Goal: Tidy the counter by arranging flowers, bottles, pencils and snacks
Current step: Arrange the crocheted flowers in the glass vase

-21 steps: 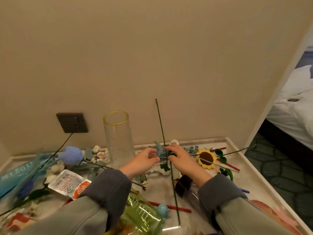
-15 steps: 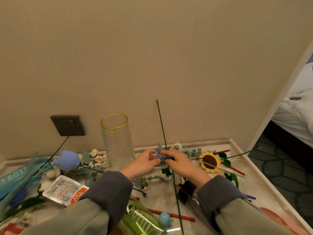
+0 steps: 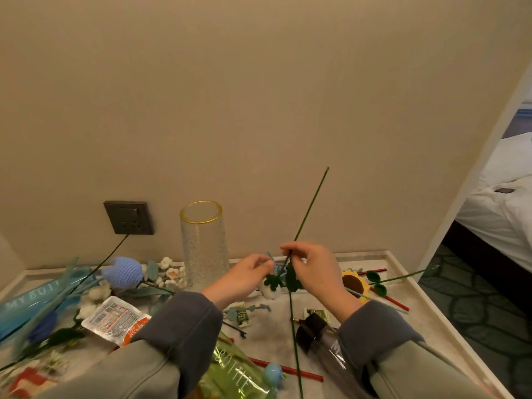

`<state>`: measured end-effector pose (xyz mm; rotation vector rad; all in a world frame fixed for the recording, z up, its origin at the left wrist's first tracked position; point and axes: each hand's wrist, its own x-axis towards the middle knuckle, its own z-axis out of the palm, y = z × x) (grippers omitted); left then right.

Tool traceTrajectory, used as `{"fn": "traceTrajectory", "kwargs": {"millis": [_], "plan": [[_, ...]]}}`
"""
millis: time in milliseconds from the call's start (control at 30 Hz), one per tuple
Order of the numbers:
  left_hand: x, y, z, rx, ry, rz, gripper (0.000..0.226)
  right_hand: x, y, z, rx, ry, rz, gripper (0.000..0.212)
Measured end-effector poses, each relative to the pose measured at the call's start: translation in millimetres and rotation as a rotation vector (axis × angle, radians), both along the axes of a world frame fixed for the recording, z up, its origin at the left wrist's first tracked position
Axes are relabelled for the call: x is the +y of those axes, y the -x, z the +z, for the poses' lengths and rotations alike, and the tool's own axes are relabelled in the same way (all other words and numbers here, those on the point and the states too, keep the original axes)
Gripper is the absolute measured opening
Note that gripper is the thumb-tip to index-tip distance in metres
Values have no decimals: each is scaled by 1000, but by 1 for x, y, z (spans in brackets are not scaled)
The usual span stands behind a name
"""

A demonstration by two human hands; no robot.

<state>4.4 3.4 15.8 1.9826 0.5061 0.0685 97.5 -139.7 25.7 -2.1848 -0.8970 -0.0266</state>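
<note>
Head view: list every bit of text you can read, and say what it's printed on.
"MY BOT", the rest hidden: on the blue bottle lying at the left.
"BOTTLE": on the green bottle at the near edge.
Snack packet: print too small to read.
Small green packet: blurred, unreadable.

Pale, rimmed counter [image 3: 431, 335], with a clear glass vase [image 3: 204, 249] upright by the wall. Strewn left of it: blue crocheted tulip [image 3: 122, 272], snack packet [image 3: 115, 316], blue bottle [image 3: 31, 295] lying flat. To the right and front: sunflower [image 3: 352, 282], red pencils [image 3: 288, 370], green bottle [image 3: 236, 375].
</note>
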Motion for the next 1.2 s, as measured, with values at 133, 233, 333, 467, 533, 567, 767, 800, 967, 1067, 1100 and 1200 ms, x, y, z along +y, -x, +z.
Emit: {"fn": "traceTrajectory", "kwargs": {"millis": [133,233,333,467,533,567,767,800,967,1067,1100,1200], "plan": [[-7,7,17,-47,104,22,46,-9,1,9,-77,47,-22,22],[-10,10,37,-170,534,107,76,-12,0,15,-65,30,-64,17],[-13,12,56,-319,539,99,78,-10,1,26,4,-85,-81,30],[-17,10,66,-441,286,135,31,-1,6,51,57,-254,8,30],[-16,9,65,-437,191,120,24,5,9,63,70,-303,30,28],[-17,10,65,-428,182,106,25,7,10,68,83,-313,38,27],[-20,13,61,-372,266,67,21,32,7,81,368,-415,100,31],[-19,13,58,-363,281,67,21,35,7,77,415,-422,110,32],[-12,11,35,-286,159,101,21,37,7,55,550,-350,155,37],[-4,5,17,-235,11,133,22,34,-1,36,600,-236,139,35],[-1,3,11,-220,-22,144,23,32,-3,29,615,-175,136,33],[7,-1,-7,-150,-44,171,23,26,-9,3,658,-36,111,25]]}}
